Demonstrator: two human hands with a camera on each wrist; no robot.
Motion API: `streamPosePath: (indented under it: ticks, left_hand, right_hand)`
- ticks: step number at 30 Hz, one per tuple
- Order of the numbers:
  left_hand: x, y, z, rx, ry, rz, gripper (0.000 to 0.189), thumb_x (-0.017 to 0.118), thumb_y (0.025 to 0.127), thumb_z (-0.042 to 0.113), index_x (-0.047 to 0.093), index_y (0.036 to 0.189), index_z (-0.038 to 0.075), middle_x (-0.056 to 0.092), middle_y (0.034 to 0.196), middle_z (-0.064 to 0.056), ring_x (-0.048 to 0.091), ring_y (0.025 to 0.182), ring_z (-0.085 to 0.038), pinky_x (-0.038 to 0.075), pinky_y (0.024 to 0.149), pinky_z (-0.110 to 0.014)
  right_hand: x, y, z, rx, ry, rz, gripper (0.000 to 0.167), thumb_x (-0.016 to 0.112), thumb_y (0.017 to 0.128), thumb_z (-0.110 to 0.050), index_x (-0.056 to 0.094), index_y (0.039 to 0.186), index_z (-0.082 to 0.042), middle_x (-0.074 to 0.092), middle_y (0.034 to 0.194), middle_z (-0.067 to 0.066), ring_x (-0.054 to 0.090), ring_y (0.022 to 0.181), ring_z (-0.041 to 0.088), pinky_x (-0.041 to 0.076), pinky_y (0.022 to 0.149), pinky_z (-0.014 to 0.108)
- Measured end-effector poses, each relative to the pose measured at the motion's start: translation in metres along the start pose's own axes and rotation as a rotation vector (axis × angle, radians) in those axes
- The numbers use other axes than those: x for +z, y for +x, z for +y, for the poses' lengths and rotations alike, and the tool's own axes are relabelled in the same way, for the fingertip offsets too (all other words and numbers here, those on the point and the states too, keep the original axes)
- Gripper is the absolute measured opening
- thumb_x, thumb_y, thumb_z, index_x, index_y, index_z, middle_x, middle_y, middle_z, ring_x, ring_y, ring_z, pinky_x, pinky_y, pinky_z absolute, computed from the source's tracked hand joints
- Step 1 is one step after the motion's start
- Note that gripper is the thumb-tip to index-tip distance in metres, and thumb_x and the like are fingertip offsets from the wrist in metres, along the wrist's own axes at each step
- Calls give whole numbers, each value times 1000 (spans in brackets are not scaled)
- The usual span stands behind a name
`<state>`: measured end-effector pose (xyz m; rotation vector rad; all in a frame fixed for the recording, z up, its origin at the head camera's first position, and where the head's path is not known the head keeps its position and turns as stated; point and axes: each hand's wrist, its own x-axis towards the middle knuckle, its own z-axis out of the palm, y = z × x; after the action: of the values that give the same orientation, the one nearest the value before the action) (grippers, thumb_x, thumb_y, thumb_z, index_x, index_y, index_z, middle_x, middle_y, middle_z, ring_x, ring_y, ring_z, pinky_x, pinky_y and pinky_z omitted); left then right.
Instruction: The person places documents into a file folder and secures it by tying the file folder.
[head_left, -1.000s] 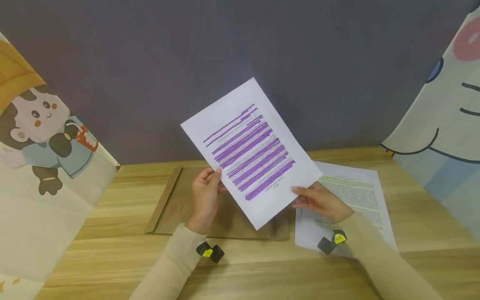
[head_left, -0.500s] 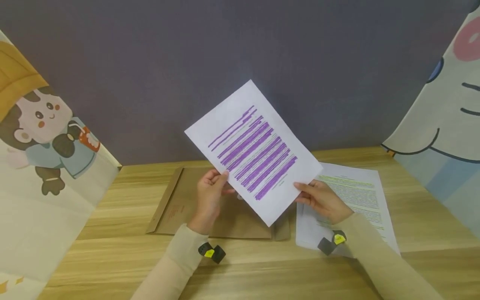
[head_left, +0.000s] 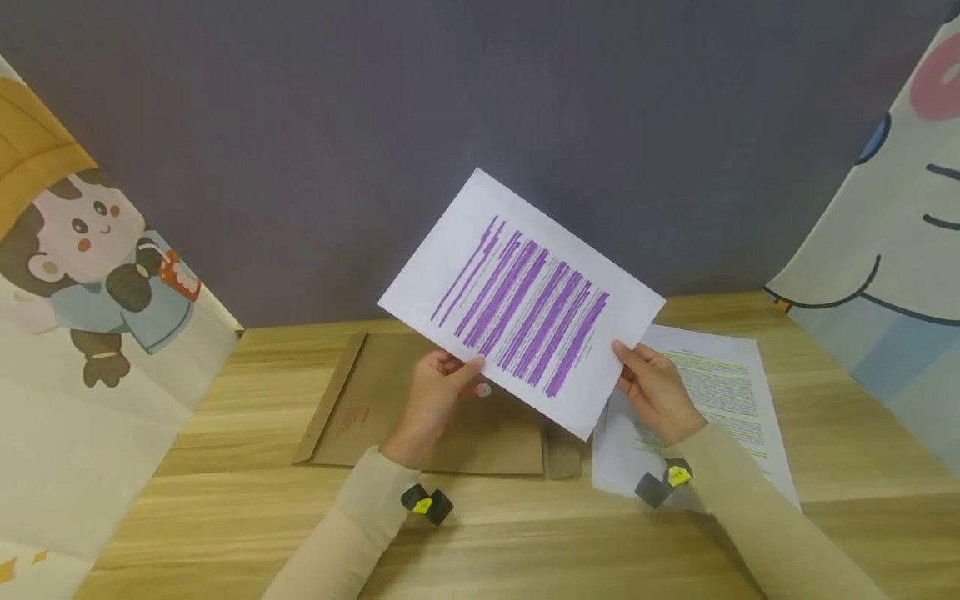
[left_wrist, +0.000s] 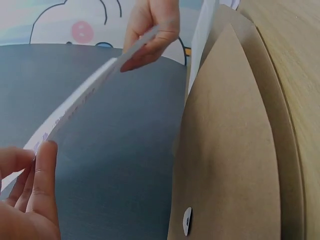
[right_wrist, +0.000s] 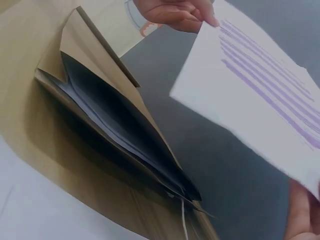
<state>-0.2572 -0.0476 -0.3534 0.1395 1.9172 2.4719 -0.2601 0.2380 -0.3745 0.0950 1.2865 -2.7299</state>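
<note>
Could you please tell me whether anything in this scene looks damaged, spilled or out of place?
Nothing stands out: no spill or damage shows. The purple-marked sheet is tilted, but the left hand and right hand hold it so. The brown envelope gapes open at its mouth.

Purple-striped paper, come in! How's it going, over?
Left hand pinching purple-highlighted sheet; right hand too. Held above table, slanted. Brown kraft envelope below; nothing seen blocking.
</note>
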Motion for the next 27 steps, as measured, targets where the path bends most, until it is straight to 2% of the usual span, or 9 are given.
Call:
streamPosePath:
  ticks: [5, 9, 13, 18, 20, 21, 23, 24, 27]
  left_hand:
    - [1, -1, 0, -33, 75, -35, 20, 65, 83, -5, 59, 101, -12, 69, 80, -7, 63, 60, -12, 56, 62, -28]
    - [0, -2, 1, -46, 145, -76, 20, 68, 83, 2, 62, 99, -8, 69, 78, -5, 63, 62, -14, 55, 64, -32]
    - [-2, -3, -1, -54, 186, -136, 24, 73, 80, 10, 64, 99, -2, 70, 83, -5, 66, 74, -22, 55, 68, -32]
    - [0, -5, -3, -39, 214, -202, 29, 75, 78, 11, 65, 103, -2, 71, 92, -9, 65, 90, -37, 55, 72, -38]
    - [2, -5, -3, -48, 230, -220, 29, 74, 78, 8, 64, 104, -3, 70, 94, -12, 65, 91, -37, 55, 73, -38]
    - [4, -7, 0, -54, 246, -228, 29, 73, 79, 6, 64, 105, -4, 70, 95, -14, 66, 90, -34, 54, 73, -38]
    - [6, -7, -4, -45, 281, -252, 29, 71, 80, 3, 62, 107, -4, 69, 96, -15, 66, 86, -26, 54, 72, -36]
    - [6, -6, -6, -31, 311, -270, 29, 70, 81, 3, 62, 108, -3, 69, 97, -15, 66, 85, -22, 54, 71, -33]
    - [10, -5, -12, 39, 427, -347, 32, 66, 82, -1, 57, 113, -4, 66, 103, -20, 65, 90, -22, 54, 76, -31]
  right_hand:
    - [-3, 0, -4, -22, -5, -20, 18, 50, 95, -4, 68, 93, -5, 70, 93, 4, 67, 84, 13, 54, 74, 23]
    - [-5, 0, -10, -17, -13, -49, 20, 48, 96, -4, 68, 95, -5, 70, 95, 5, 68, 85, 14, 54, 74, 25]
    - [-9, -2, -17, -4, -20, -62, 21, 47, 97, -5, 68, 94, -4, 71, 94, 6, 68, 83, 14, 55, 70, 24]
    - [-14, -4, -29, 4, -18, -78, 22, 46, 98, -8, 68, 96, -5, 71, 95, 5, 68, 84, 14, 55, 69, 25]
    - [-18, -5, -34, 9, 9, -94, 24, 45, 99, -9, 68, 98, -5, 71, 97, 6, 68, 87, 15, 55, 71, 26]
    - [-20, -5, -37, 14, 23, -95, 24, 45, 99, -9, 68, 98, -4, 70, 97, 6, 68, 88, 15, 55, 71, 27]
    - [-24, -6, -43, 20, 46, -89, 24, 45, 98, -8, 68, 99, -4, 70, 98, 6, 68, 89, 16, 56, 72, 29]
    - [-26, -6, -46, 25, 54, -82, 24, 45, 98, -8, 69, 99, -4, 70, 98, 7, 68, 89, 17, 56, 72, 30]
    - [-33, -8, -56, 45, 76, -54, 23, 47, 97, -7, 70, 100, -5, 70, 98, 7, 68, 89, 18, 56, 72, 31]
